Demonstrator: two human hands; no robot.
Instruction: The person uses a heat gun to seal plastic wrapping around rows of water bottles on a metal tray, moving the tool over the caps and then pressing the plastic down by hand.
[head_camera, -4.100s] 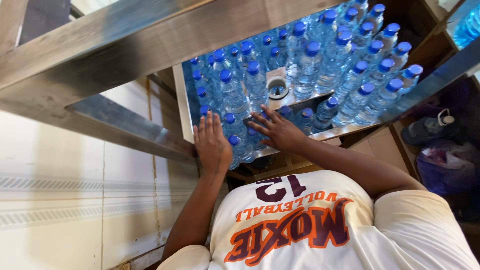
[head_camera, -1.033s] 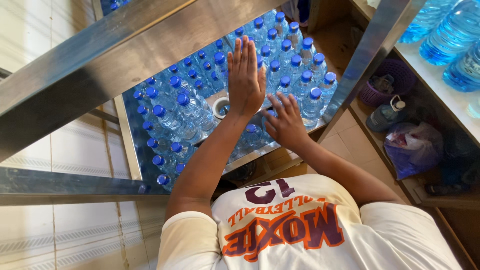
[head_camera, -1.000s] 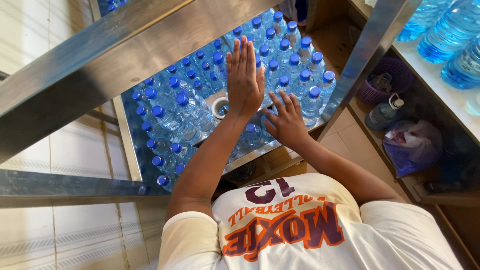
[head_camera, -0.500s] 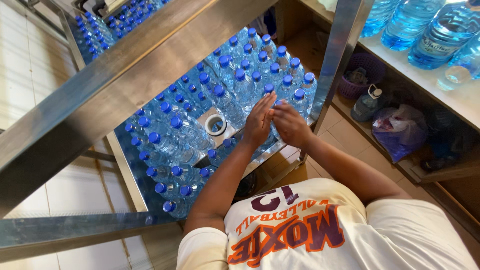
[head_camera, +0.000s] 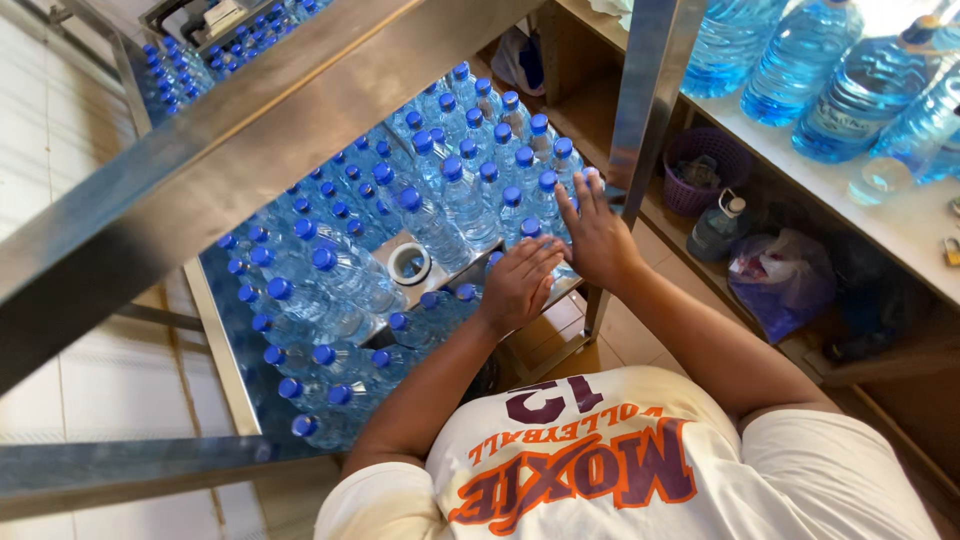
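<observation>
a wide steel beam (head_camera: 250, 150) crosses the view. left of the beam lies pale tiled floor (head_camera: 60, 150). right of the beam stands a steel post (head_camera: 640, 110), and beyond it a wooden shelf (head_camera: 900, 230) in bright light, with brown floor tiles (head_camera: 560, 330) below.

Both palms rest flat on blue-capped water bottles (head_camera: 440, 200) crowding a steel tabletop (head_camera: 225, 350): left hand (head_camera: 520, 282) beside right hand (head_camera: 595, 235).

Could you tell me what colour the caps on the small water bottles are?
Blue caps, clearest in the head view.
</observation>
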